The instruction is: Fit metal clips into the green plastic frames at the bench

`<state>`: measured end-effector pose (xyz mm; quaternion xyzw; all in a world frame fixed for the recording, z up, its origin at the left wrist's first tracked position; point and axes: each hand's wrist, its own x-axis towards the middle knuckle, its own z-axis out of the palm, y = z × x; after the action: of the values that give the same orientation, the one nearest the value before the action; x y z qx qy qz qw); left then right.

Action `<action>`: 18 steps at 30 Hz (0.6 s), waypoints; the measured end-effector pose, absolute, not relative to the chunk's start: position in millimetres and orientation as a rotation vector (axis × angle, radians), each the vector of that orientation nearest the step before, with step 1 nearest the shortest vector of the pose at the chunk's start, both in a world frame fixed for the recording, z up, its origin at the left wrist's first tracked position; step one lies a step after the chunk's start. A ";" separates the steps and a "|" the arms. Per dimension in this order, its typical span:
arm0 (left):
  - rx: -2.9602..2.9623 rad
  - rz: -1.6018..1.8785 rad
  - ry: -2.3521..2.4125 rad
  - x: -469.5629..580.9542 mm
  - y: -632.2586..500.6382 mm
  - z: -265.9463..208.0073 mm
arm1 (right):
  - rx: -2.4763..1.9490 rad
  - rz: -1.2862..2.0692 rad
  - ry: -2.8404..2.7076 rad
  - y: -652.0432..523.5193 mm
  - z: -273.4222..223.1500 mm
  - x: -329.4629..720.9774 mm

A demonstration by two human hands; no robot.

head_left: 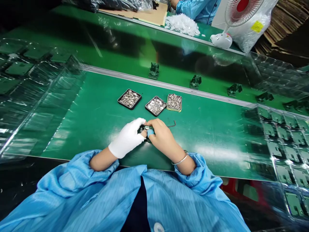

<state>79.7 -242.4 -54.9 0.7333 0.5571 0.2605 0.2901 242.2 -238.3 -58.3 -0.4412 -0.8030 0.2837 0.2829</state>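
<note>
My left hand (129, 137), in a white glove with bare fingertips, is closed around the left side of a small green circuit board assembly (143, 128). From the other side my right hand (162, 135) grips the same board, with a blue cover on its thumb. The fingers hide much of the board. Just beyond my right hand lies a thin L-shaped hex key (172, 124), partly hidden. Farther off on the green mat stand three small trays of tiny metal parts: a left tray (124, 104), a middle tray (151, 111) and a right tray (174, 110).
Clear plastic blister trays (272, 154) with green boards stand at the right, and more trays (51, 93) at the left. Several board assemblies (154, 71) sit beyond a metal rail (135, 78). At the back are a white fan (220, 40), white plastic pieces (182, 24) and another person's blue sleeve (193, 9).
</note>
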 end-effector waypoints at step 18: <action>1.638 0.890 1.420 45.1 -232.4 -73.8 | -1.530 0.572 -2.395 -162.4 -32.2 254.1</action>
<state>45.1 -232.4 -73.8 0.6441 0.5583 0.3498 0.3887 254.1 -162.4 -32.2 -0.5238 -0.8201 0.1959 0.1210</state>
